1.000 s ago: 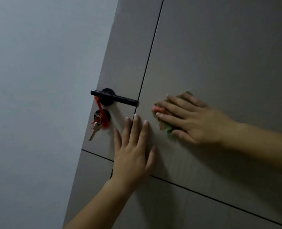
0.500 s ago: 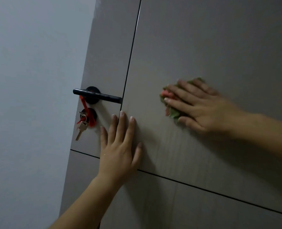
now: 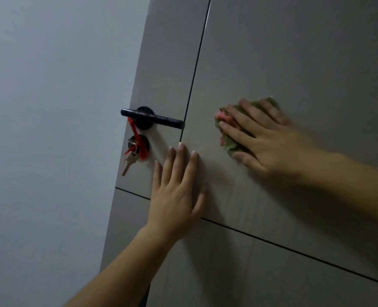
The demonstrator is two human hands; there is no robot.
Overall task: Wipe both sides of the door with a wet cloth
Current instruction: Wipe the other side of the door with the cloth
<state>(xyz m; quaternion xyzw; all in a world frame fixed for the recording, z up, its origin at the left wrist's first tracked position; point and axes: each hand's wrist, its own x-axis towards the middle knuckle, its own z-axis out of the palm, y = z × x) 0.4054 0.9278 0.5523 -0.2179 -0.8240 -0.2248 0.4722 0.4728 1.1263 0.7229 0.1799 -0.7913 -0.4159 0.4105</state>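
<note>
Two hands are on one door. The left hand lies flat on the panel, fingers straight and slightly apart, holding nothing. The right hand, up and to the right of it and apart from it, is spread flat over one wet cloth and presses it against the door. The cloth is green with a pink patch and bunched under the fingers, showing past the fingertips and beside the thumb.

Above and to the left of the left hand sits one black lever handle, its free end pointing toward the right hand. Just below it is one round black lock. One silver key hangs there on a red cord looped up to the handle.

The door face is matt grey-beige, cut by two thin dark grooves: one running upward between the hands, one crossing under the left palm. Left of the door is a plain pale grey wall; the light is dim.
</note>
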